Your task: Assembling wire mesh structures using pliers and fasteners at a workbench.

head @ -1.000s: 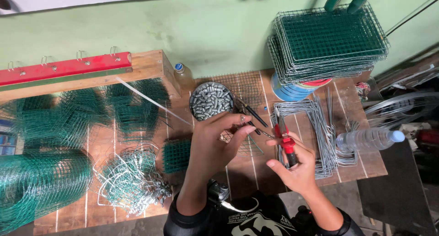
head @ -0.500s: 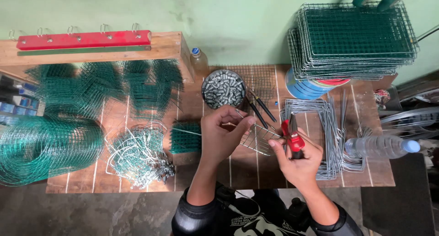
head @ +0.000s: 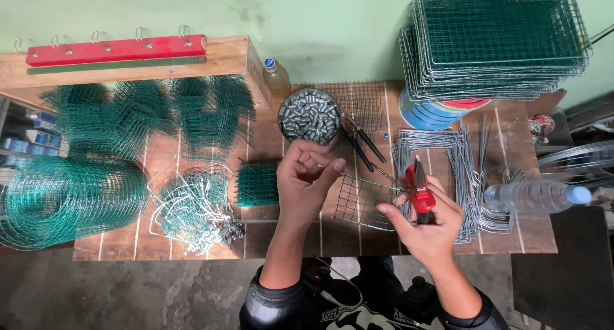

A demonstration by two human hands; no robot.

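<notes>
Both grips were busy over the table (head: 531, 237), the left hand (head: 307, 180) newly curled by the tub of clips (head: 309, 116).
Compared with a second earlier, the left hand had drawn back from the tub and closed narrowly on something too small to identify, above the mesh panel (head: 361, 202). The right hand (head: 425, 224) kept its firm hold on the red pliers (head: 419, 189), tips up, touching the panel's edge.

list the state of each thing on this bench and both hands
left hand: pinching a small wire piece, over the mesh panel
right hand: gripping red pliers, tip up
mesh panel: flat on the bench
tin: open, full of metal clips
water bottle: lying down, capped
green mesh roll: rolled, on its side
wire frames: stacked
</notes>
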